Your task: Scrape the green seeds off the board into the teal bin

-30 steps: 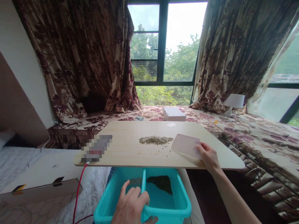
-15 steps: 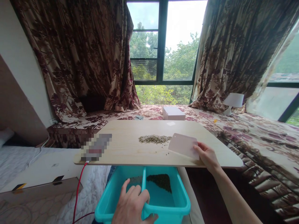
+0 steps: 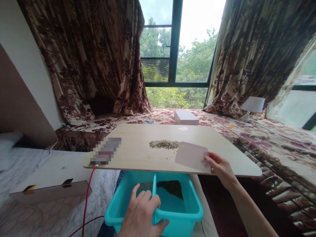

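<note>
My right hand [image 3: 220, 168] pinches the right edge of a thin, whitish plastic scraper [image 3: 191, 156]. The scraper stands tilted on a light wooden board [image 3: 138, 158], just right of a low, long heap of small greenish-brown beans [image 3: 164, 144]. A few stray beans lie between the heap and its left edge. Below the board's near edge is a turquoise bin [image 3: 181, 210] with a divider. More dark beans [image 3: 172, 188] lie in its right compartment, and a few specks show in the left. My left hand [image 3: 144, 210] grips the bin's near rim by the divider, thumb outside, fingers inside.
A blurred-out phone-like device [image 3: 106, 151] with a red cable [image 3: 87, 196] lies at the board's left end. Behind the board are a white box [image 3: 186, 117] and a lamp [image 3: 253, 106]. A flat carton [image 3: 51, 177] rests on the bed at left.
The scraper has moved slightly left and nearer relative to the board, covering some stray beans. My left hand keeps its place on the bin. The whole view has shifted a little.
</note>
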`<move>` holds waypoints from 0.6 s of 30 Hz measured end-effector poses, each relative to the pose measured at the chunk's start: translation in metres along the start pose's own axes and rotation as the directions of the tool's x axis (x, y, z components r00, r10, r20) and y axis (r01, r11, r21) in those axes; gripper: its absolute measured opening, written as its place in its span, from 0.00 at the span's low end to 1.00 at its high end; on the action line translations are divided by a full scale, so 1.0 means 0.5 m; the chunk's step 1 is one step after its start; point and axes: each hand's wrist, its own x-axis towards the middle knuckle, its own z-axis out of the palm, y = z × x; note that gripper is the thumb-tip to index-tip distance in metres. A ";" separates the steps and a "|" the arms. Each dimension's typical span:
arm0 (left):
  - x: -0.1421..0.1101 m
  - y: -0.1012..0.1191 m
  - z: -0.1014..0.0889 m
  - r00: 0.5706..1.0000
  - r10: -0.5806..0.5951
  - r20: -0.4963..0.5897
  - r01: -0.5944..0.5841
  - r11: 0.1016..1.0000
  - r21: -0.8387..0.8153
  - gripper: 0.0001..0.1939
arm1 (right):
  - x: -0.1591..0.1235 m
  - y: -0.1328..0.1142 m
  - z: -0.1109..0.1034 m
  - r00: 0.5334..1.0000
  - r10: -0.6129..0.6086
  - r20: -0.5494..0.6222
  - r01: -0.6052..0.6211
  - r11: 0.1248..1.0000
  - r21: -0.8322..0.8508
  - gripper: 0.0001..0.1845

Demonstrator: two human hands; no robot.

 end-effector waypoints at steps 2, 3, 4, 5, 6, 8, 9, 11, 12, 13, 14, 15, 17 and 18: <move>0.000 -0.002 0.000 1.000 -0.001 0.000 0.001 1.000 0.001 0.16 | 0.016 0.003 0.005 0.996 -0.042 -0.074 0.042 0.999 0.000 0.21; 0.000 -0.002 0.000 1.000 -0.001 -0.003 0.001 1.000 0.002 0.16 | 0.024 0.006 0.008 0.993 -0.060 -0.103 0.060 0.998 -0.005 0.20; 0.000 -0.003 0.000 1.000 -0.001 -0.006 0.001 1.000 0.001 0.16 | 0.032 0.008 0.012 0.990 -0.073 -0.124 0.072 0.997 -0.011 0.19; 0.000 -0.003 0.000 1.000 -0.003 -0.007 0.003 1.000 0.000 0.16 | 0.038 0.011 0.017 0.987 -0.080 -0.139 0.078 0.997 -0.021 0.19; 0.000 -0.003 0.000 1.000 -0.006 -0.007 0.006 1.000 -0.001 0.16 | 0.042 0.013 0.021 0.985 -0.084 -0.150 0.080 0.996 -0.035 0.18; 0.001 -0.002 -0.003 1.000 -0.016 -0.002 0.016 1.000 -0.005 0.16 | 0.046 0.014 0.028 0.981 -0.086 -0.171 0.076 0.995 -0.063 0.18; 0.001 -0.001 -0.004 1.000 -0.021 0.001 0.021 1.000 -0.007 0.16 | 0.047 0.015 0.031 0.980 -0.088 -0.180 0.076 0.994 -0.076 0.18; 0.002 0.000 -0.007 1.000 -0.028 0.005 0.028 1.000 -0.008 0.16 | 0.047 0.014 0.035 0.978 -0.099 -0.185 0.082 0.992 -0.097 0.18; 0.002 0.001 -0.008 1.000 -0.029 0.008 0.029 1.000 -0.008 0.16 | 0.048 0.013 0.037 0.978 -0.106 -0.180 0.088 0.991 -0.104 0.18; 0.002 0.001 -0.009 1.000 -0.028 0.010 0.029 1.000 -0.007 0.16 | 0.048 0.013 0.038 0.979 -0.114 -0.170 0.096 0.989 -0.110 0.18; 0.002 0.001 -0.010 1.000 -0.028 0.011 0.028 1.000 -0.006 0.16 | 0.049 0.013 0.039 0.980 -0.122 -0.158 0.105 0.988 -0.115 0.18; 0.002 0.002 -0.010 1.000 -0.028 0.013 0.028 1.000 -0.005 0.16 | 0.050 0.013 0.040 0.980 -0.130 -0.147 0.113 0.987 -0.117 0.17; 0.002 0.002 -0.010 0.999 -0.032 0.016 0.033 0.999 -0.005 0.16 | 0.052 0.014 0.041 0.982 -0.144 -0.124 0.129 0.984 -0.121 0.18; 0.002 0.002 -0.010 0.999 -0.036 0.019 0.036 0.999 -0.004 0.16 | 0.053 0.014 0.041 0.983 -0.148 -0.110 0.135 0.983 -0.121 0.18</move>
